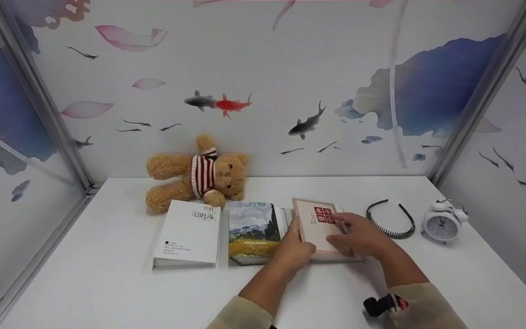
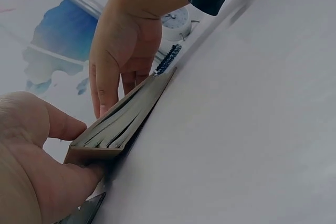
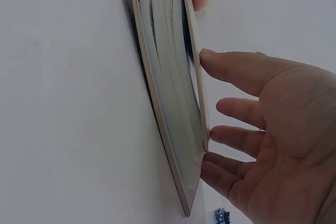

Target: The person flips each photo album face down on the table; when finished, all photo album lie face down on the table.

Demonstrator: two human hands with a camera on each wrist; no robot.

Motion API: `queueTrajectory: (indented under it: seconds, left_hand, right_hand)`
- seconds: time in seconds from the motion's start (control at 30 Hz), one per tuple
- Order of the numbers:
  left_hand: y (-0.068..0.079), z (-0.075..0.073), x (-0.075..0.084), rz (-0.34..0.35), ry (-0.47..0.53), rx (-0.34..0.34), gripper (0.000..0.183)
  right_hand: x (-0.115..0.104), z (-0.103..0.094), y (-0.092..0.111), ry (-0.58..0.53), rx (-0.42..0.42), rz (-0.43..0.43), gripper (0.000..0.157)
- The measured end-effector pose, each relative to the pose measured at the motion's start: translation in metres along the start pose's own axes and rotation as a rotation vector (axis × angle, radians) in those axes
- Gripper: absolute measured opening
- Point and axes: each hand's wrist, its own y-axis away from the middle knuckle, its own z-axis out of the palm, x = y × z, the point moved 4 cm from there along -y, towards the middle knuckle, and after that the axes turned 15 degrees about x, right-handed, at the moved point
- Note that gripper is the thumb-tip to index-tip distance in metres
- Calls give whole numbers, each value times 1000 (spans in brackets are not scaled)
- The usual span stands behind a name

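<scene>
Nearest us, two khaki sleeves [image 1: 427,304] enter from the bottom edge, which cuts them off, with a small black device [image 1: 378,305] at the right cuff. Going left to right on the white worktop [image 1: 107,274], we see a teddy bear [image 1: 204,176] in a striped top lying lengthwise along the back, head to the right. Just in front of it lies a white book [image 1: 185,235], and beside that a hardback with a painted landscape cover [image 1: 253,233]. Next comes the left hand [image 1: 292,250], its grip pinching the left, spine edge of a beige hardback [image 1: 316,233] with a red block of characters. We find that book right of the landscape one, front cover up; its long axis runs away from us, the far end leaning left. The right hand [image 1: 358,234] lies at its right side, grip loose, fingers extended and touching the cover. Farther right are a black toothed headband [image 1: 396,235] and a white twin-bell alarm clock [image 1: 442,227].

Fingers cover part of the red block. At the near edge we see pages between the covers, but cannot read the spine. Our right wrist view catches only fingertips of the left hand and a scrap of headband.
</scene>
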Motion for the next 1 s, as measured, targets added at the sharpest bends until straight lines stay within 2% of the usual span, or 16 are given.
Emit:
queueTrajectory:
  seconds: [0.23, 0.33, 0.47, 0.67, 0.77, 1.0]
  left_hand:
    - [1, -2, 9, 77, 168, 24, 87]
    - [1, -5, 13, 104, 179, 52, 82]
    - [2, -6, 17, 107, 194, 61, 80]
    - [8, -6, 24, 107, 216, 54, 75]
    - [14, -5, 30, 116, 230, 22, 70]
    - [26, -5, 46, 259, 184, -3, 66]
  right_hand:
    - [-5, 3, 4, -158, -16, 42, 83]
    - [-7, 5, 5, -213, -24, 44, 79]
    - [-11, 5, 5, -251, -28, 41, 72]
    - [-25, 1, 9, -326, 16, -29, 72]
    - [-36, -2, 12, -385, 41, -84, 75]
    - [-59, -10, 19, -513, 54, -184, 70]
